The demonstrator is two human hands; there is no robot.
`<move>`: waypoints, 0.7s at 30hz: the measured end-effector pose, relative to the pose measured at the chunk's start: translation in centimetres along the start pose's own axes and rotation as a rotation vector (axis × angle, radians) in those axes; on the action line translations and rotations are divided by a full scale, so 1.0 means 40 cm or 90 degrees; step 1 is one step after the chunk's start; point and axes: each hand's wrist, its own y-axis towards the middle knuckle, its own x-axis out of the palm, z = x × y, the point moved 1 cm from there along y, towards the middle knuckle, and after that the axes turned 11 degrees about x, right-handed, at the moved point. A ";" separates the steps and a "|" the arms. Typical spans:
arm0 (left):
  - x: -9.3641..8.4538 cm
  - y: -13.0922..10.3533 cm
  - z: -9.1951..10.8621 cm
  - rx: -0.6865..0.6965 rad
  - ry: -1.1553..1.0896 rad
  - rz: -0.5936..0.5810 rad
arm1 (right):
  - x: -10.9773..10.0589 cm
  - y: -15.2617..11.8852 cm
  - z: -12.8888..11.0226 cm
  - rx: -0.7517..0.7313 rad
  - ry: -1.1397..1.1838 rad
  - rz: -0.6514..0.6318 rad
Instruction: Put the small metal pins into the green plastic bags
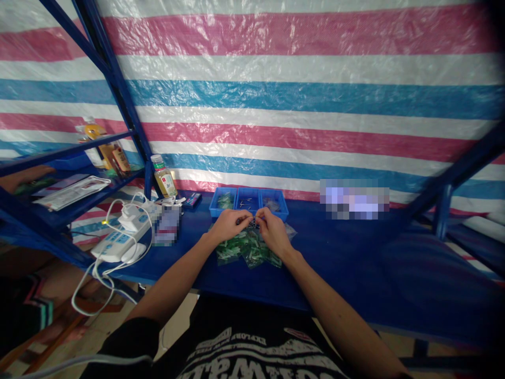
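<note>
My left hand (230, 223) and my right hand (273, 229) meet above a pile of small clear bags with green contents (252, 252). The fingers of both hands are pinched, tips close together. Something small and thin seems to lie between the fingertips, too small to name. Just behind my hands stands a blue tray (214, 212) with three compartments. Its left compartment holds green bits, the middle one a few thin dark pieces, and the right one small clear-looking pieces. Several thin metallic pieces show beneath my fingertips; their kind is unclear.
On the left of the blue table (335, 273) lie a white power strip (114, 242) with tangled cables and a phone (167, 225). A drink bottle (164, 179) stands behind. A small dark box (193, 200) lies near the tray. Blue frame posts flank the table. Another person sits at left.
</note>
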 end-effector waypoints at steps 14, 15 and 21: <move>0.001 0.000 -0.002 -0.016 0.005 0.019 | -0.013 0.001 -0.012 0.029 -0.059 0.035; 0.001 -0.001 -0.003 -0.018 0.008 0.021 | -0.013 0.001 -0.010 0.031 -0.061 0.039; 0.000 -0.002 -0.010 -0.033 0.029 0.047 | -0.012 0.002 -0.003 0.045 -0.061 0.047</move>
